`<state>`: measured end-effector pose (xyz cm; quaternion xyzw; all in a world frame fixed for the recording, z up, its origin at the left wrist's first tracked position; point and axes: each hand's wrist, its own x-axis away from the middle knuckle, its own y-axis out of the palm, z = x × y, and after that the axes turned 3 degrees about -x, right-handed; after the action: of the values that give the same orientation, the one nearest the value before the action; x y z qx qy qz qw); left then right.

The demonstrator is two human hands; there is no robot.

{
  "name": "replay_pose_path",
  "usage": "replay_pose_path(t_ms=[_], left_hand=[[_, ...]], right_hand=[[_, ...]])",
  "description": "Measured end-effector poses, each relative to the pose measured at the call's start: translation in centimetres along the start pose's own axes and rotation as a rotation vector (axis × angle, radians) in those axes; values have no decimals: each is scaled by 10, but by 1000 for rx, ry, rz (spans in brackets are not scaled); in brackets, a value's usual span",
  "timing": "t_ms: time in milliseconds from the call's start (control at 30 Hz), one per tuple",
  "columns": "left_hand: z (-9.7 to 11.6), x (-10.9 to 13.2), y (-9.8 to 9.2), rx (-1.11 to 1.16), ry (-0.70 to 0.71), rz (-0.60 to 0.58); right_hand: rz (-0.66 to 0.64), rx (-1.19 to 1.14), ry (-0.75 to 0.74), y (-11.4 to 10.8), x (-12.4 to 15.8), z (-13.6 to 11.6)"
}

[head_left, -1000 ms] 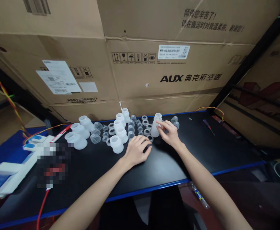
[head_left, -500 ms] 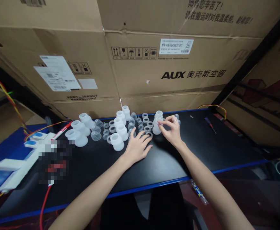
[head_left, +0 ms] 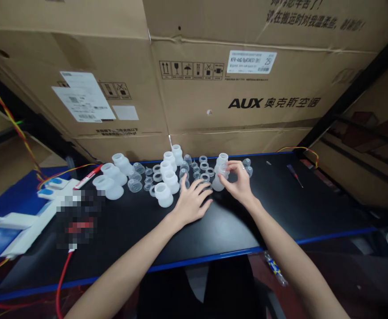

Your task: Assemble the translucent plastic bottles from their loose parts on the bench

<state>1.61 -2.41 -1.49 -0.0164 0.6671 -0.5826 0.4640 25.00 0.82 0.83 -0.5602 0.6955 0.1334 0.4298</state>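
Note:
My left hand (head_left: pixel 193 203) lies open, fingers spread, over the near end of rows of clear parts. Under and beyond its fingertips are several clear rings (head_left: pixel 203 159) and domed caps (head_left: pixel 187 158). My right hand (head_left: pixel 240 180) is curled, thumb and forefinger closed on a small translucent bottle part at the front of white, waisted bottles (head_left: pixel 223 157). The exact shape of that part is hard to make out against them. To the left of my left hand stands a row of white open-necked bottles (head_left: pixel 162 195).
More white bottles (head_left: pixel 113 173) and clear caps (head_left: pixel 135 185) stand further left. A power strip (head_left: pixel 44 217) and red cable (head_left: pixel 60 274) lie at the left edge. A screwdriver (head_left: pixel 295 175) lies right. A large cardboard box (head_left: pixel 194 102) walls off the back.
My right hand has turned slightly, its thumb now lower against the white bottles with the translucent part. My left hand stays spread in about the same place. The view has shifted slightly.

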Motion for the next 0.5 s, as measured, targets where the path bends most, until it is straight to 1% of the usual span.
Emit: replay_pose_path(t_ms=[100, 200, 267, 367, 433, 500], left_hand=[[0, -2, -5, 28, -37, 74], [0, -4, -10, 40, -22, 203], [0, -5, -12, 45, 3, 282], [1, -7, -13, 89, 28, 392], [2, -7, -13, 158, 32, 456], [2, -6, -13, 247, 10, 499]], right_hand=[[93, -117, 106, -1, -3, -8], [181, -367, 262, 0, -6, -16], [207, -530, 358, 1, -8, -20], [172, -725, 518, 2, -8, -24], [109, -812, 613, 1, -7, -27], [39, -853, 668, -1, -6, -29]])
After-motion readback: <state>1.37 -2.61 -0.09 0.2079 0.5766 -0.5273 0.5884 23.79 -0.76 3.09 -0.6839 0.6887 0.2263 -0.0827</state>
